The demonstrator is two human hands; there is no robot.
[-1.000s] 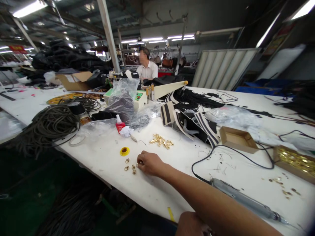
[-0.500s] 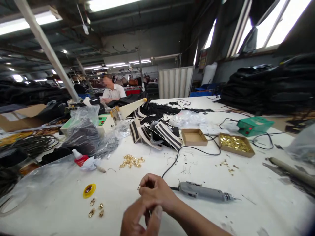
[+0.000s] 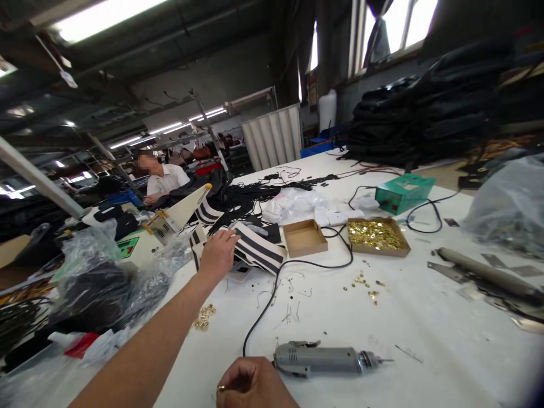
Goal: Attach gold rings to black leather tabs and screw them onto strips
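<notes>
My left hand (image 3: 219,254) is stretched out across the table. Its fingers are closed on a black-and-cream striped strap (image 3: 260,249) in a small pile; the fingertips are partly hidden. Low in the view, my right hand (image 3: 257,386) is curled, pinching a small gold metal fitting (image 3: 220,389). Just right of that hand lies a grey electric screwdriver (image 3: 318,360), its bit pointing right. Loose gold fittings (image 3: 205,317) lie under my left forearm, which partly covers them.
Behind the straps are an open cardboard tray (image 3: 305,252) and a box of gold discs (image 3: 378,252). A black cable (image 3: 264,309) crosses the table to the screwdriver. A green power unit (image 3: 404,192) stands at the back right. Across the table sits a person (image 3: 168,178).
My left hand has left my right hand and reached forward to the striped straps. My right hand still pinches a small gold fitting, now lower in view. The view has turned right and tilted.
</notes>
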